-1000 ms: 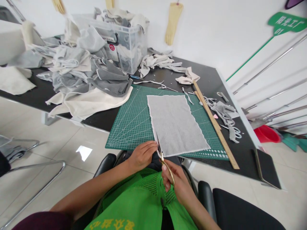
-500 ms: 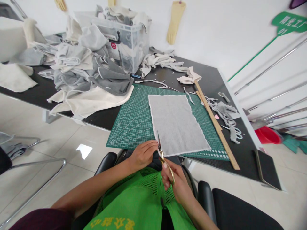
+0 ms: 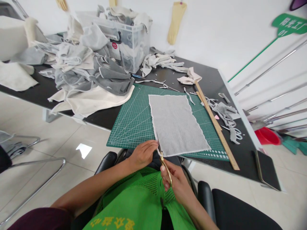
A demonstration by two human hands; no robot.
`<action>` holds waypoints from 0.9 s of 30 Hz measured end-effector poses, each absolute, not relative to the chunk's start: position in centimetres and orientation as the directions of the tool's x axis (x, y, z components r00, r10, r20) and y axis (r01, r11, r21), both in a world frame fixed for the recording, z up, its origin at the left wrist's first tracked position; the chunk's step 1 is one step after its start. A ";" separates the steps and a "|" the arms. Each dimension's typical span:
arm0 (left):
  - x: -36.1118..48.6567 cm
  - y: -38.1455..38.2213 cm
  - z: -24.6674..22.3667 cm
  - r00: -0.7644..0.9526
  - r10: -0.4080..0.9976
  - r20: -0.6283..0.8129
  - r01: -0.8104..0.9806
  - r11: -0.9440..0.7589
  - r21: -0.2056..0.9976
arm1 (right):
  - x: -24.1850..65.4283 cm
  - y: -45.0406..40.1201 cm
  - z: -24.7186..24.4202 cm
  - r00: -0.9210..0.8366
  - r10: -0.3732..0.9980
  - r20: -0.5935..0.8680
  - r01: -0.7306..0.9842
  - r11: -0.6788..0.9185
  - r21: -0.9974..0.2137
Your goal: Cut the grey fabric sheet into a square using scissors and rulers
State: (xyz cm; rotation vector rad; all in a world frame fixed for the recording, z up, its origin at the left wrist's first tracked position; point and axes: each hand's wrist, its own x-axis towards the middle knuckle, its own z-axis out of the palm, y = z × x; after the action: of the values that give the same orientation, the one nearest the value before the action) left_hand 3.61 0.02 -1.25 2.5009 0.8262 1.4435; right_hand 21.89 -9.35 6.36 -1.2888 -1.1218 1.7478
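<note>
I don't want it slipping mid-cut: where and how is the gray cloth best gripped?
Probably by its near right corner, pinched from the right: the gray cloth lies flat with that corner uncovered, well away from the scissors and the left hand at its left edge.

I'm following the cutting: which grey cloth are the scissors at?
The flat cloth on the mat, edge in the left hand; the other grey cloths lie jumbled.

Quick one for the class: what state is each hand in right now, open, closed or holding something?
Left hand: closed, pinching the grey cloth by its edge.
Right hand: closed, holding the gold-handled scissors.
</note>
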 end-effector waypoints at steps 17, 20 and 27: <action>3.7 0.0 -0.3 0.360 0.516 0.777 0.293 -0.853 0.431 | 21.5 -8.3 6.3 -0.234 0.898 -0.373 -0.082 -0.400 -0.913; 3.7 0.0 -0.1 0.356 0.521 0.776 0.286 -0.851 0.441 | 21.3 -7.9 6.5 -0.232 0.899 -0.371 -0.094 -0.400 -0.911; 3.6 0.0 0.0 0.363 0.520 0.773 0.303 -0.851 0.430 | 20.9 -7.9 6.4 -0.216 0.899 -0.381 -0.122 -0.412 -0.903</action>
State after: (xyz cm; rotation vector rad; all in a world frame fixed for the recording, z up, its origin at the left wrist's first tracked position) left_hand 3.64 0.02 -0.02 2.4096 0.7398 1.4868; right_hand 20.88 -7.91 6.43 -1.2769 -0.9943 1.7277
